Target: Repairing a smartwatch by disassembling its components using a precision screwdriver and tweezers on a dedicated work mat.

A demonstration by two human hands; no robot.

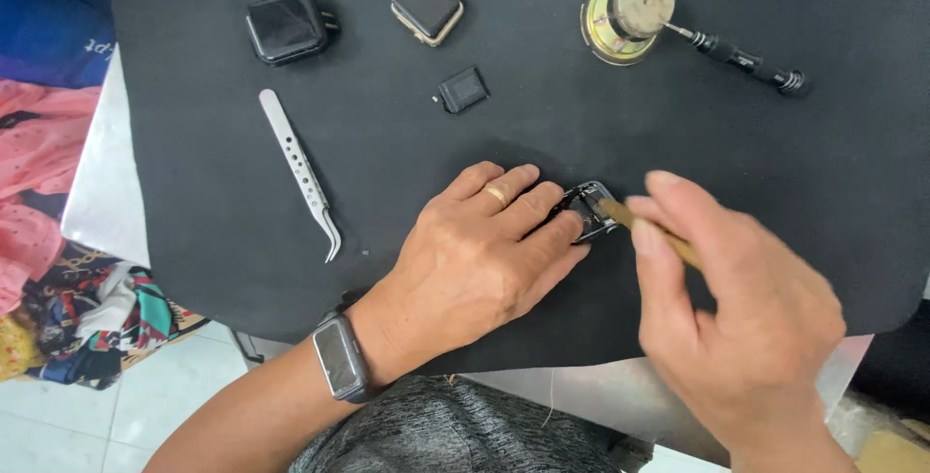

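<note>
hands meet near the front edge of the black mat (pixel 242 192), a little right of its middle. left hand (pixel 475 255) lies flat, palm down, fingers spread and pressing on a small black watch case (pixel 588 210); a gold ring sits on one finger and a wristwatch (pixel 339 359) on the wrist. right hand (pixel 736 308) is closed in a pinch around a thin wooden-handled tool (pixel 644 226), whose tip rests inside the watch case. the hand is slightly blurred.

open room lies left of the hands: bare mat runs from the left hand out to the metal tweezers (pixel 300 168), which lie well apart, slanting toward the front edge. bare mat also shows behind the hands, up to a small black block (pixel 463 90) near the middle.

along the back edge sit two more watch bodies, a black one (pixel 288 26) toward the back left corner and a dark one with a pale rim (pixel 427 2) just beside it. toward the back right, a round speaker part (pixel 628 14) has a small screwdriver (pixel 741 55) with its tip touching it.

the mat's front edge hangs over a grey bench (pixel 102 192), and patterned cloth (pixel 58 241) lies off the left edge.
</note>
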